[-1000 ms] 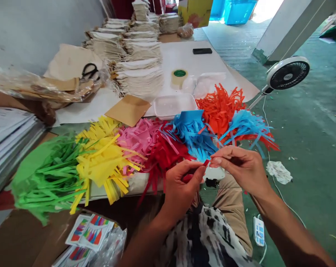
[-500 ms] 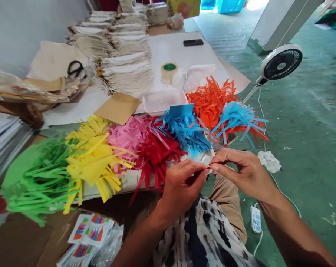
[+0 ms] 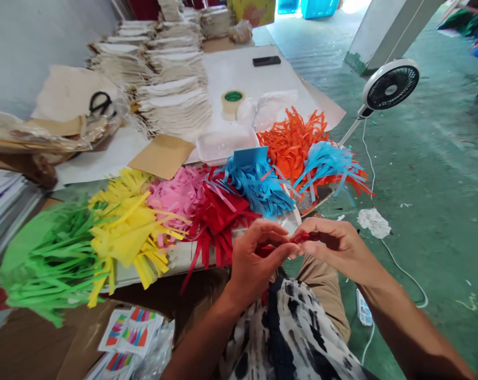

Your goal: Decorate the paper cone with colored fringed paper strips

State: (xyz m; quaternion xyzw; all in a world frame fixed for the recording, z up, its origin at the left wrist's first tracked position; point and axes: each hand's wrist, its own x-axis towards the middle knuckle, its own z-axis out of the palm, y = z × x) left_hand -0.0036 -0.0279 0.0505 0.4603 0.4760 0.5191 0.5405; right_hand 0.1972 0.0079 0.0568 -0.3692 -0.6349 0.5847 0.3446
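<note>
My left hand (image 3: 257, 261) and my right hand (image 3: 334, 245) meet fingertip to fingertip over my lap, both pinched on a small red paper strip (image 3: 298, 238). Just beyond them lies a row of fringed paper piles: green (image 3: 53, 258), yellow (image 3: 128, 232), pink (image 3: 179, 192), red (image 3: 219, 216), blue (image 3: 258, 182) and orange (image 3: 292, 140). The red pile is nearest my left hand. A second blue bunch (image 3: 328, 163) lies over the orange one.
A clear plastic tray (image 3: 225, 145), a brown card (image 3: 162, 155), a tape roll (image 3: 233, 100), scissors (image 3: 100, 103), a phone (image 3: 266, 60) and stacks of cream bags (image 3: 175, 103) lie on the table. A small fan (image 3: 389, 87) stands on the green floor. Printed packets (image 3: 130, 330) lie lower left.
My hands have drawn closer and slightly lower, still pinching the red strip together. The view has shifted a little to the right and forward.
</note>
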